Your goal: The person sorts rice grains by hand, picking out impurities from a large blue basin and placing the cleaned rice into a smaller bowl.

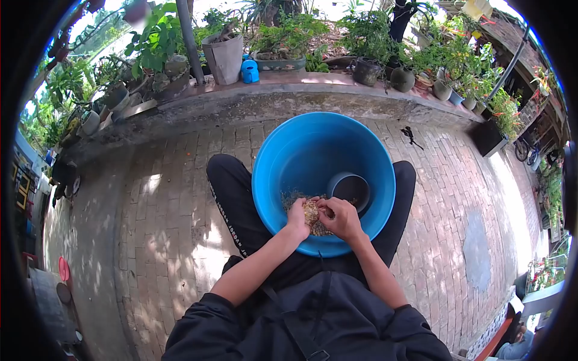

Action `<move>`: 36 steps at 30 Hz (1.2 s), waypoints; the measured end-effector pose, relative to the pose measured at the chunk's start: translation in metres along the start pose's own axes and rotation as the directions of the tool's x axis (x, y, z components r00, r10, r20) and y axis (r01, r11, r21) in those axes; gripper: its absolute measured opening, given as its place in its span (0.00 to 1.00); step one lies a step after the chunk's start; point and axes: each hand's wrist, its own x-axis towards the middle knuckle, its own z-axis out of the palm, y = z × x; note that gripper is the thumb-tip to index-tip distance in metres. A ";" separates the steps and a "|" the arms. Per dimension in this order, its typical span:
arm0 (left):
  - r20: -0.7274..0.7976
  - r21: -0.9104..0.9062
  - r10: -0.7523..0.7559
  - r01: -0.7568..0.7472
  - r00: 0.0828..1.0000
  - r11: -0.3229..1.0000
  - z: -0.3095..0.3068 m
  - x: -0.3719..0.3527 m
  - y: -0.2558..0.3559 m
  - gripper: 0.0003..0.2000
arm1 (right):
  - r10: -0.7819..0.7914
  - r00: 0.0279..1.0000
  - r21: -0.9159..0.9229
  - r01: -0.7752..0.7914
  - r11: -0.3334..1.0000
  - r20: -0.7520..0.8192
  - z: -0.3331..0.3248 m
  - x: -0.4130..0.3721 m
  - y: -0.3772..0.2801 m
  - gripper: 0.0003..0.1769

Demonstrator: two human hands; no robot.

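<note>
A big blue plastic tub rests between my bent legs. Low in its near side, my left hand is cupped around a handful of small yellow-brown kernels; their exact kind is too small to tell. My right hand is right beside it, thumb and fingers pinched together at the edge of the handful. Whatever lies between those fingertips is hidden. More loose kernels and bits of chaff lie on the tub bottom under and around both hands. A round dark-mouthed container leans inside the tub, right of my hands.
Brick paving surrounds me. Ahead runs a low concrete ledge with potted plants and a small blue watering can. A small black object lies on the bricks at right. A red round item is at far left.
</note>
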 end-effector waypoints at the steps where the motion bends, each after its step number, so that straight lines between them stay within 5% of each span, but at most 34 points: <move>1: -0.002 -0.001 0.001 -0.001 1.000 1.000 0.000 0.000 0.000 0.20 | 0.006 1.000 -0.019 -0.005 1.000 0.018 0.000 0.000 0.000 0.06; 15: -0.002 0.102 -0.071 0.070 0.998 0.992 0.008 -0.011 0.001 0.20 | -0.076 0.995 -0.270 0.090 0.959 0.059 0.004 0.000 -0.002 0.07; 21: -0.016 0.098 -0.058 0.059 0.998 0.993 0.006 -0.007 -0.001 0.20 | -0.024 0.996 -0.222 0.044 0.974 0.092 0.009 -0.002 0.005 0.07; 29: 0.013 0.090 -0.040 0.039 0.999 0.995 0.009 -0.010 0.000 0.21 | 0.120 0.993 0.112 -0.121 0.986 0.020 0.007 -0.001 0.004 0.08; 36: 0.011 0.087 -0.031 0.030 0.999 0.996 0.008 -0.007 -0.001 0.21 | 0.133 0.991 0.053 -0.134 0.990 0.027 0.002 0.000 0.002 0.09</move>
